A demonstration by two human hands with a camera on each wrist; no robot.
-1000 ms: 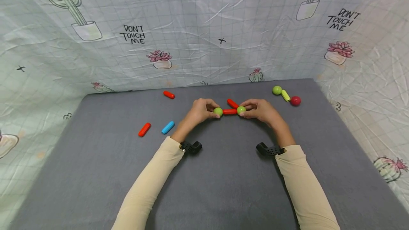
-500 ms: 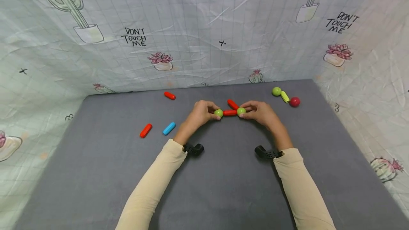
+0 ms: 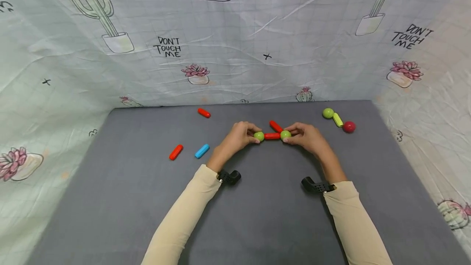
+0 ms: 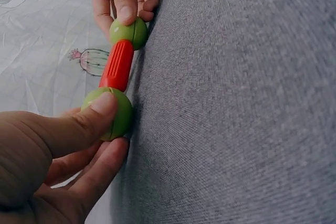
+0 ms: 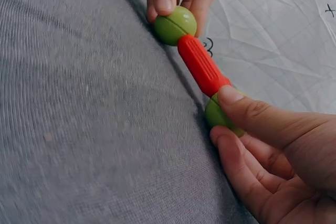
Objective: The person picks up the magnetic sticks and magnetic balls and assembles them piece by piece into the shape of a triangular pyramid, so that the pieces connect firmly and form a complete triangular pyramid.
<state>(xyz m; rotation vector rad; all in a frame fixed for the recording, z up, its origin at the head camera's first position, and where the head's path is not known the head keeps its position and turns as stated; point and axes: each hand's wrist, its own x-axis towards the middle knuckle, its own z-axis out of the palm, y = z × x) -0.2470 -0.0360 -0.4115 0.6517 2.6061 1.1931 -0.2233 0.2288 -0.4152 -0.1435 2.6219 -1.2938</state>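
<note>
The left hand pinches a glossy, seamed green ball; the right hand pinches a matching second ball. A red rod, grooved lengthwise, bridges the two, touching both, towards the far edge of the grey worktop.

Green balls: looked like hard plastic, smooth and glossy, with bright highlights and a fine seam.
Red rod: seemed plastic too, softly shiny, and had lengthwise grooves.
Blue rod: passed for plastic.
Red ball: shone, smooth all over.
Tablecloth: was matt cloth, finely ribbed, rough-looking close to.
Backdrop: was creased, printed cloth that gave a faint sheen.
Sleeves: were matt cloth, lightly wrinkled.
Wrist mounts: looked like dull plastic, dotted with small holes.
</note>
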